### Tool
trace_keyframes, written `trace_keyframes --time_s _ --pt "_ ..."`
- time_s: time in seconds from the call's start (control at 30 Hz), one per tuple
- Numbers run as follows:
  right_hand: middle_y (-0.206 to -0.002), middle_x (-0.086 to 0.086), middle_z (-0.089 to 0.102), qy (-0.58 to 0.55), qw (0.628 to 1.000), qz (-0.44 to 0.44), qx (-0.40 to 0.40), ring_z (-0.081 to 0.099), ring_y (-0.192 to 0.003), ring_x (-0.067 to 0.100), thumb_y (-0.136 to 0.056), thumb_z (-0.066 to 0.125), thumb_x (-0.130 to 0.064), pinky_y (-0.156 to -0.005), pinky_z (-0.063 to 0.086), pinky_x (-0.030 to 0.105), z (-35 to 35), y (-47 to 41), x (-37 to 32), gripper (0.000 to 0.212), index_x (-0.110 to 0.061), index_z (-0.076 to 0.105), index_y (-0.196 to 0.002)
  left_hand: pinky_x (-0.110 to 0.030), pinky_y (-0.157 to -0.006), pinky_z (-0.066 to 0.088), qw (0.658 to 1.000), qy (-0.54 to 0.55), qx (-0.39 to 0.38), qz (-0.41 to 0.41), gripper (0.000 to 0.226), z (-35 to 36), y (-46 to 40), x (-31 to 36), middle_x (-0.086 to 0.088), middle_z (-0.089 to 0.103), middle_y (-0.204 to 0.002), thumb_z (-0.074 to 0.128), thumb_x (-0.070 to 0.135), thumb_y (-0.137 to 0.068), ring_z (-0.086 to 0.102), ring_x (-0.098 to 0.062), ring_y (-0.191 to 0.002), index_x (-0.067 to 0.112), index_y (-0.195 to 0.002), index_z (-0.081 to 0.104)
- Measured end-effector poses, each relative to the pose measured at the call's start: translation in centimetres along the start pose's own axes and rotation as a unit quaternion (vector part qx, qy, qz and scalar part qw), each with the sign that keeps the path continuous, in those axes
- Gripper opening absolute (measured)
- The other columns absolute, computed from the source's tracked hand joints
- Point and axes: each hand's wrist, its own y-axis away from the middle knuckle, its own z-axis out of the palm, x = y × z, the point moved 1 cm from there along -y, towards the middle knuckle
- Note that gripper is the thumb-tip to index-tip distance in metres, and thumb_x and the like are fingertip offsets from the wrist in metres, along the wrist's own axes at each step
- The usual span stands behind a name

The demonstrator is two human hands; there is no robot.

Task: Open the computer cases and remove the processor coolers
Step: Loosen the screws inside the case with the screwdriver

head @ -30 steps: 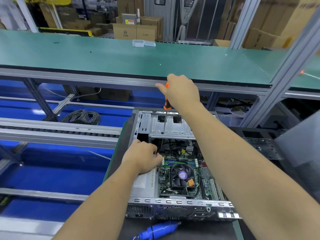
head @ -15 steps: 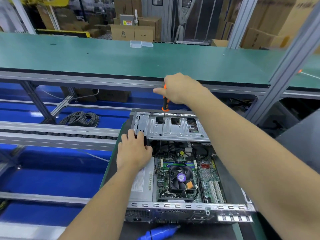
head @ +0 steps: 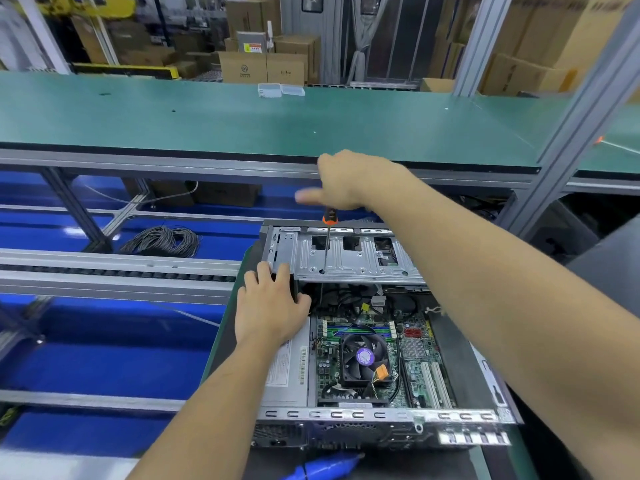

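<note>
An open computer case (head: 460, 415) lies flat in front of me with its motherboard exposed. The black processor cooler (head: 365, 358) with a purple hub sits in the middle of the board. My right hand (head: 349, 181) grips an orange-and-black screwdriver (head: 327, 242) upright, its tip on the silver drive cage (head: 349, 263) at the case's far end. My left hand (head: 272, 306) grips the left corner of that cage, thumb inside the case. The handle is mostly hidden in my fist.
A blue tool (head: 325, 467) lies on the mat just before the case. A green workbench (head: 277, 123) spans the back, with a small clear box (head: 280, 90). A coil of grey cable (head: 166, 240) lies to the left beyond metal rails. A grey panel (head: 606, 271) stands at the right.
My left hand moved from the motherboard's edge up to the drive cage corner. The screwdriver tip went from inside the case onto the cage's top plate.
</note>
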Motion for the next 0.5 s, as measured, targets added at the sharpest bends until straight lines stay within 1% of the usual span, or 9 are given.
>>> trace_keyframes --time_s 0.07,0.13,0.17,0.27,0.3,0.37,0.4,0.47,0.5 --pt "-0.086 0.009 0.054 0.006 1.000 -0.007 0.008 0.051 -0.071 0.025 -0.103 0.045 -0.047 -0.064 0.039 0.035 0.06 -0.16 -0.32 0.042 -0.009 0.053 -0.087 -0.041 -0.084 0.046 1.000 0.004 -0.003 0.000 0.051 -0.01 0.03 0.03 -0.006 0.044 -0.122 0.039 0.052 -0.084 0.041 -0.027 -0.103 0.023 -0.126 0.042" --pt "-0.102 0.009 0.057 -0.009 0.999 -0.039 -0.019 0.056 -0.081 0.027 -0.100 0.055 -0.035 -0.068 0.044 0.036 -0.09 -0.20 -0.56 0.027 -0.011 0.054 -0.111 -0.041 -0.085 0.046 1.000 0.006 -0.004 0.000 0.054 -0.05 -0.04 0.05 -0.006 0.044 -0.123 0.038 0.053 -0.084 0.040 -0.027 -0.104 0.024 -0.129 0.040" --pt "-0.099 0.006 0.056 -0.006 0.999 -0.037 -0.024 0.058 -0.076 0.025 -0.097 0.059 -0.038 -0.064 0.045 0.035 -0.28 -0.07 -0.59 0.032 -0.011 0.052 -0.113 -0.041 -0.085 0.046 1.000 0.005 -0.004 -0.001 0.054 -0.08 -0.04 0.06 -0.006 0.043 -0.123 0.038 0.053 -0.084 0.040 -0.027 -0.104 0.024 -0.130 0.040" --pt "-0.071 0.004 0.050 0.016 1.000 -0.002 0.005 0.051 -0.054 0.021 -0.100 0.051 -0.051 -0.049 0.034 0.029 -0.66 -0.13 -0.35 0.048 -0.009 0.049 -0.076 -0.041 -0.083 0.046 1.000 0.005 -0.001 -0.003 0.053 -0.02 0.02 0.02 -0.006 0.044 -0.122 0.038 0.053 -0.085 0.040 -0.026 -0.103 0.023 -0.128 0.040" --pt "-0.074 0.005 0.052 0.020 1.000 -0.017 0.002 0.053 -0.060 0.025 -0.102 0.050 -0.045 -0.053 0.037 0.031 -0.60 -0.27 -0.40 0.044 -0.010 0.050 -0.076 -0.040 -0.082 0.046 1.000 0.011 0.000 -0.004 0.052 0.00 -0.01 0.00 -0.005 0.044 -0.122 0.037 0.053 -0.085 0.040 -0.026 -0.103 0.024 -0.128 0.040" --pt "-0.096 0.006 0.056 0.025 0.998 -0.043 -0.026 0.056 -0.084 0.029 -0.099 0.056 -0.040 -0.066 0.043 0.034 -0.50 -0.41 -0.59 0.029 -0.011 0.057 -0.102 -0.040 -0.081 0.046 1.000 0.026 0.001 -0.007 0.052 0.06 -0.12 -0.02 -0.005 0.043 -0.122 0.038 0.053 -0.086 0.039 -0.025 -0.104 0.024 -0.129 0.038" --pt "-0.103 0.007 0.053 0.040 0.998 -0.031 -0.037 0.054 -0.091 0.030 -0.097 0.058 -0.045 -0.068 0.043 0.035 -0.50 -0.30 -0.74 0.036 -0.012 0.053 -0.111 -0.040 -0.081 0.046 1.000 0.027 0.000 -0.008 0.052 0.09 -0.10 -0.05 -0.005 0.043 -0.123 0.038 0.053 -0.086 0.039 -0.026 -0.105 0.024 -0.130 0.038" --pt "-0.099 0.008 0.050 0.062 0.997 0.015 -0.032 0.050 -0.089 0.032 -0.100 0.046 -0.054 -0.070 0.041 0.036 -0.55 -0.40 -0.82 0.042 -0.011 0.050 -0.098 -0.041 -0.081 0.047 1.000 0.020 0.001 -0.008 0.053 0.11 -0.10 -0.10 -0.006 0.043 -0.124 0.037 0.053 -0.086 0.040 -0.026 -0.105 0.024 -0.131 0.037" --pt "-0.099 0.008 0.051 0.057 0.998 0.010 -0.023 0.050 -0.087 0.032 -0.103 0.043 -0.049 -0.071 0.041 0.037 -0.53 -0.42 -0.92 0.041 -0.010 0.049 -0.091 -0.041 -0.081 0.047 1.000 0.020 0.002 -0.007 0.053 0.11 -0.06 -0.11 -0.006 0.043 -0.124 0.036 0.053 -0.086 0.040 -0.026 -0.106 0.024 -0.131 0.037"
